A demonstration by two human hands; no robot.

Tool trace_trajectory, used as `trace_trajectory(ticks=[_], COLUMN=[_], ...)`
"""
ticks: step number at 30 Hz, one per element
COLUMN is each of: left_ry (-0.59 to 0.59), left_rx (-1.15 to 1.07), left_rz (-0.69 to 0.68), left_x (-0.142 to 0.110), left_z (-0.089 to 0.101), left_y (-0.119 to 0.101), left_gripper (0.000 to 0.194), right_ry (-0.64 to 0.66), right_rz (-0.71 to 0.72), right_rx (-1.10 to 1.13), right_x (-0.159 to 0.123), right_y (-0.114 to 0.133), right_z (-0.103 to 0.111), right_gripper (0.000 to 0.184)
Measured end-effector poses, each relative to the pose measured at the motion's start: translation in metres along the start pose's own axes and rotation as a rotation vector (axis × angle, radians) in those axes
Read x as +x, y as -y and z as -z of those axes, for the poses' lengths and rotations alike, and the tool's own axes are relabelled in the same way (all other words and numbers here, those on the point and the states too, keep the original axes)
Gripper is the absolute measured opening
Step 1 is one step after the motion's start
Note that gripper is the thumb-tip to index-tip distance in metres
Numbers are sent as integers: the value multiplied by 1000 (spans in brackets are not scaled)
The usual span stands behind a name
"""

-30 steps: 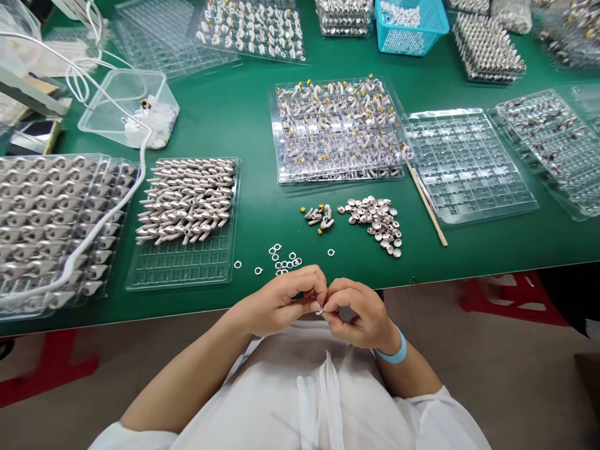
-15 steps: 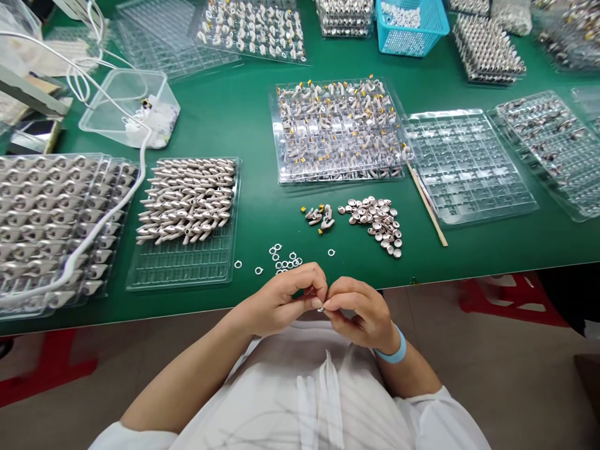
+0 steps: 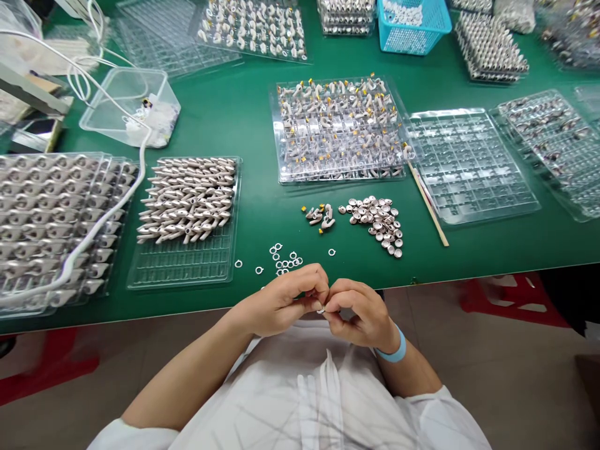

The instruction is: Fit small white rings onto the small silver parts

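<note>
At the table's front edge my left hand and my right hand meet fingertip to fingertip. Both are closed in a pinch on one small white ring-like piece, mostly hidden by the fingers. Several loose white rings lie just beyond my left hand. Farther in, a few curved beige parts with yellow tabs sit beside a heap of small beige round caps.
A clear tray of curved parts stands mid-table, with a wooden stick and another clear tray to its right. Slender beige parts fill a tray at left. A white cable crosses there. A blue basket stands behind.
My hands stay almost in place, with only slight finger shifts around the small white piece. The things on the table have not moved.
</note>
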State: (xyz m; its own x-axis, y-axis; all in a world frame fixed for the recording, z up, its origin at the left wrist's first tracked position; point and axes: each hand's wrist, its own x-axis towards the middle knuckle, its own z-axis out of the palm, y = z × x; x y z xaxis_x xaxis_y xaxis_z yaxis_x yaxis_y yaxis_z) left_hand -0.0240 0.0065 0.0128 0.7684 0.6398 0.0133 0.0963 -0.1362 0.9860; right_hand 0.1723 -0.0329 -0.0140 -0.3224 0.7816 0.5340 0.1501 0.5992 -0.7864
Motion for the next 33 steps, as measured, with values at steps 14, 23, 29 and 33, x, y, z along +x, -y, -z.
trace_trajectory(ticks=[14,23,29,33], left_ry=[-57,-113,-153,-131], left_rx=[30,84,84,93], left_rz=[17,27,15,35], left_x=[1,-2,-2,-1], left_z=[0,-5,-4,-3], left_y=[-4,-3,-1,-3], left_gripper=[14,15,14,14], right_ry=[-6,-4,-12,-15], right_rz=[-28,-2,54,58], right_rx=[8,-74,-187,-168], right_x=[3,3,-2,-1], right_y=[-2,-1,-6,-5], right_z=[1,1,-1,-1], right_gripper=[19,18,21,26])
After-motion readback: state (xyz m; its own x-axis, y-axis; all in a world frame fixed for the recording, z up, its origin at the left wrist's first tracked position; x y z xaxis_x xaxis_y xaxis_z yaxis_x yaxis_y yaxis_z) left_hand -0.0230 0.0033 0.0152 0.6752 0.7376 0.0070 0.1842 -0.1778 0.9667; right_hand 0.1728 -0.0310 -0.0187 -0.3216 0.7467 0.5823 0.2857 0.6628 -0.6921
